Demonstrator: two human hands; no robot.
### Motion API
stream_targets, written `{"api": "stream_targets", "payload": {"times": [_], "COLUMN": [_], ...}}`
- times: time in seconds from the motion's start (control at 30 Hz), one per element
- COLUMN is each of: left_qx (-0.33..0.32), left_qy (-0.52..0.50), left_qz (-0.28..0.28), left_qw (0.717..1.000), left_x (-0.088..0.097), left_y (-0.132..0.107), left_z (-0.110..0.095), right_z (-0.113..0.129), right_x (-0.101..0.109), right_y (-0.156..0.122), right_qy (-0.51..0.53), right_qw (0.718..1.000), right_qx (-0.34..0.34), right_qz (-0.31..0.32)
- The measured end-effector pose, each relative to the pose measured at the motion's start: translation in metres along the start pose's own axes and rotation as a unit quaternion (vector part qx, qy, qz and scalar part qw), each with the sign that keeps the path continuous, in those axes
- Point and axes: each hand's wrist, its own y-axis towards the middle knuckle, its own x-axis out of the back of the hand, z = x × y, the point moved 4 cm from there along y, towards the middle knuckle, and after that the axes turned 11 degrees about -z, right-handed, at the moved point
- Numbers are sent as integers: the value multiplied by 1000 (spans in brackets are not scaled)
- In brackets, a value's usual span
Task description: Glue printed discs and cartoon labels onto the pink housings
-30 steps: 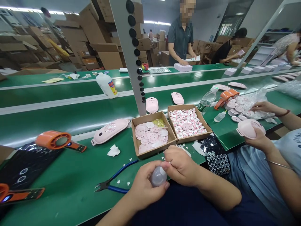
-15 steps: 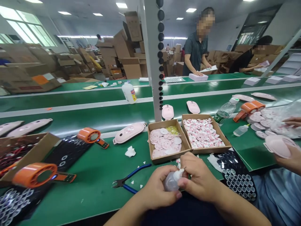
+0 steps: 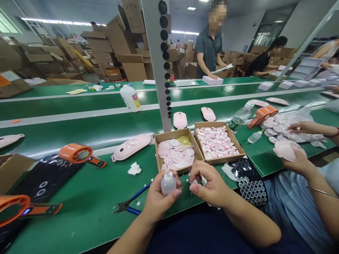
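Going by the head cam, got a small translucent squeeze bottle (image 3: 168, 185) clamped in the left hand (image 3: 156, 197), roughly upright with its white nozzle (image 3: 167, 173) up top, just in front of a cardboard tray (image 3: 158, 155) of pinkish discs (image 3: 172, 153). Got the right hand (image 3: 210, 183) just beside it, apart from the bottle, with fingers curled and thumb near the fingertips. Can't tell if pinching something tiny in there, honestly.

Also spotted on the green table (image 3: 87, 211): blue-handled pliers (image 3: 123, 206) left of the left hand, with handles spread and one running behind it, plus little white scraps (image 3: 138, 203). Past those, a crumpled tissue (image 3: 134, 168) and a long pink case (image 3: 132, 147). Further left, two orange handheld gadgets (image 3: 71, 151) near black sheeting (image 3: 50, 173).

Right beside the first tray, a second tray (image 3: 225, 157) full of pink-and-white pieces (image 3: 217, 143), then a clear water bottle (image 3: 239, 118). Over to the right, a co-worker's hand (image 3: 300, 162) holding a rounded pink case (image 3: 287, 150), with a yellow-tipped bottle (image 3: 254, 137) lying nearby.
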Motion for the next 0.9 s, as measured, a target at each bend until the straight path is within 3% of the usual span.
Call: {"api": "stream_targets", "payload": {"times": [0.23, 0.43, 0.53, 0.63, 0.77, 0.9], "left_qx": [-1, -40, -66, -82, -70, -68], "left_qy": [37, 101, 244, 366, 401, 451], "left_qz": [1, -33, -35, 13, 67, 48], "left_qw": [999, 993, 967, 927, 911, 889], "left_x": [-4, 11, 19, 21, 25, 36], "left_y": [1, -3, -8, -14, -23, -25], "left_z": [-6, 7, 6, 0, -2, 5], "right_z": [3, 3, -3, -17, -42, -54], "right_x": [-6, -7, -3, 3, 15, 22], "right_y": [0, -3, -10, -23, -40, -47], "right_qy": [-7, -51, -81, -101, -114, -123], "right_qw": [1000, 997, 995, 992, 989, 988], "right_qx": [8, 37, 32, 9, -25, -55], "right_qz": [18, 34, 50, 69, 87, 82]}}
